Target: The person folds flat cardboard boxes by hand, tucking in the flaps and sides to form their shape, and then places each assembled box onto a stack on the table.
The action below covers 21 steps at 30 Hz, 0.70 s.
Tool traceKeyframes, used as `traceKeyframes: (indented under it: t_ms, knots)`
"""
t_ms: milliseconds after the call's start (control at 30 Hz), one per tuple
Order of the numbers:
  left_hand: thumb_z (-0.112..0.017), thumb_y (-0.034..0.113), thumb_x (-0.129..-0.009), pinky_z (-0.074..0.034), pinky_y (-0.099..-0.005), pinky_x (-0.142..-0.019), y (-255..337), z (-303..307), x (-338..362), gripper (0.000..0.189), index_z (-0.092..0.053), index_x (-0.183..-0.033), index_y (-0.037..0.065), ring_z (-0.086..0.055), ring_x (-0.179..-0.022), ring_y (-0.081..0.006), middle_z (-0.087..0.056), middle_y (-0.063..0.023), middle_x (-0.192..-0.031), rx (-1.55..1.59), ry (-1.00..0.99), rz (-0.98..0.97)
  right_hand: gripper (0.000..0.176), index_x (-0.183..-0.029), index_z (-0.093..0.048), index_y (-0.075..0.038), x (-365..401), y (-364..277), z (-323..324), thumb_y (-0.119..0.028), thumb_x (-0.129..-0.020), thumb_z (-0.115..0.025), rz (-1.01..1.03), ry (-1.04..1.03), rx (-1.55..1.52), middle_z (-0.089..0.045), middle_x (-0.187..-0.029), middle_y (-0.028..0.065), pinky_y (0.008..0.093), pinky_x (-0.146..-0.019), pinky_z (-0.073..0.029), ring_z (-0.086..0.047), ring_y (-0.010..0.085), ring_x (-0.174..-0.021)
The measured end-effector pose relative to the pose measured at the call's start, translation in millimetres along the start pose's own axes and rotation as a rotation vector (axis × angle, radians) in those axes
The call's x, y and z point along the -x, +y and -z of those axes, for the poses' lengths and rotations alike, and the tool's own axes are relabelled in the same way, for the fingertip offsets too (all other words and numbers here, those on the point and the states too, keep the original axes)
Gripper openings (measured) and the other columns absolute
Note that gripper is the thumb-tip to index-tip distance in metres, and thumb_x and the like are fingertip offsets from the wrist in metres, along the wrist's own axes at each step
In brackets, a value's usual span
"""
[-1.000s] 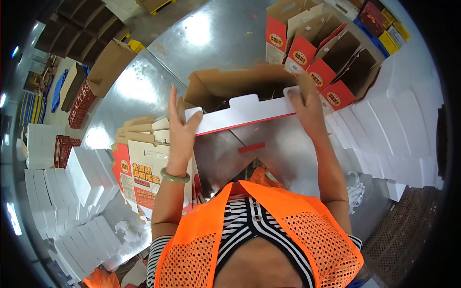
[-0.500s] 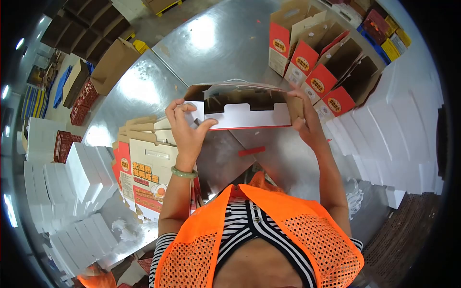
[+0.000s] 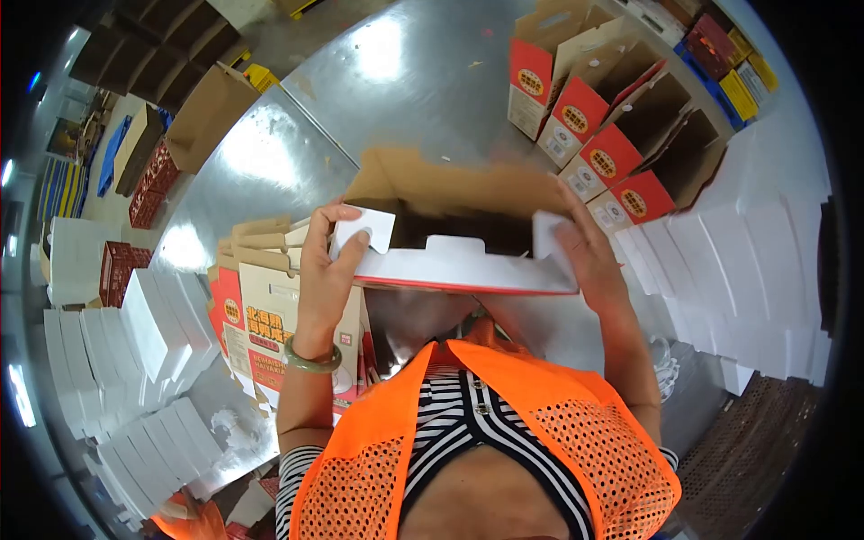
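Note:
A cardboard box [image 3: 468, 270] with a white inside face and a red edge is held open in front of my chest, its brown back panel raised. My left hand [image 3: 331, 261] pinches a white side flap at the box's left end, thumb over the flap. At the right end my right hand [image 3: 585, 252] grips the box, its thumb against another white flap and fingers behind the side. Between the two flaps, a white tab stands up from the near panel. The box's inside is dark.
Several red and beige boxes [image 3: 612, 153] stand open at the upper right. Flattened printed cartons [image 3: 270, 306] lean at left. White blocks are stacked on the left [image 3: 162, 324] and right [image 3: 738, 270]. Red crates [image 3: 155, 187] are at far left.
The box has come nearer my body and its brown back panel has swung up into view. A white flap now shows under my right thumb. My left hand has moved slightly down and left.

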<state>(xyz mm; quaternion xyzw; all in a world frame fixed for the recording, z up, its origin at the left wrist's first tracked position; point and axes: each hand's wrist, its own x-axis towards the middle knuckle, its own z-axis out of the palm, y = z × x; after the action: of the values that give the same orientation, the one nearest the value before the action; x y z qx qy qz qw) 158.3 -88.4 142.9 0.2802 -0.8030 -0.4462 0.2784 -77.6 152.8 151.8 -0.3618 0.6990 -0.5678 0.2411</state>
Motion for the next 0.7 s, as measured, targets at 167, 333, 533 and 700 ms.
traceKeyframes:
  t_ms: [167,333,533,700]
  knots:
    - [-0.071,0.008,-0.084,-0.039,-0.0414,-0.110,20.8,9.1,-2.4,0.079,-0.029,-0.151,0.003,-0.051,-0.127,-0.0295,-0.049,-0.0225,-0.143,-0.039,-0.170,0.150,0.081,-0.157,-0.030,-0.012,2.1,-20.5,-2.0,-0.018,-0.087,-0.072,-0.052,-0.176,0.389,-0.054,-0.144,0.0154,0.0381,-0.110,-0.039,-0.052,0.0291,-0.132]
    - [-0.076,0.009,-0.081,-0.039,-0.0424,-0.109,25.9,3.9,-5.6,0.069,-0.042,-0.140,-0.003,-0.052,-0.129,-0.0344,-0.054,-0.0225,-0.133,-0.583,-0.147,-0.058,0.075,-0.152,-0.040,-0.012,1.2,-16.6,-6.9,-0.011,-0.084,-0.073,-0.028,-0.156,0.530,-0.054,-0.144,0.0115,0.0361,-0.110,-0.039,-0.052,0.0257,-0.131]
    - [-0.060,0.011,-0.099,-0.042,-0.0311,-0.095,3.0,5.5,-18.3,0.018,-0.061,-0.114,0.000,-0.057,-0.108,-0.0183,-0.060,-0.0084,-0.109,0.386,0.025,0.016,0.040,-0.124,-0.068,-0.010,-12.1,22.5,-1.0,-0.027,-0.088,-0.071,0.159,-0.192,-0.297,-0.047,-0.146,0.0124,0.0440,-0.117,-0.028,-0.043,0.0261,-0.138]
    - [-0.062,0.016,-0.099,-0.043,-0.0356,-0.096,-3.6,9.0,-27.5,0.017,-0.059,-0.089,0.002,-0.057,-0.109,-0.0250,-0.061,-0.0120,-0.108,0.207,-0.185,-0.268,0.025,-0.097,-0.078,-0.011,-21.1,18.1,1.6,-0.032,-0.083,-0.074,0.217,-0.181,-0.134,-0.044,-0.146,0.0139,0.0500,-0.119,-0.019,-0.037,0.0290,-0.142]
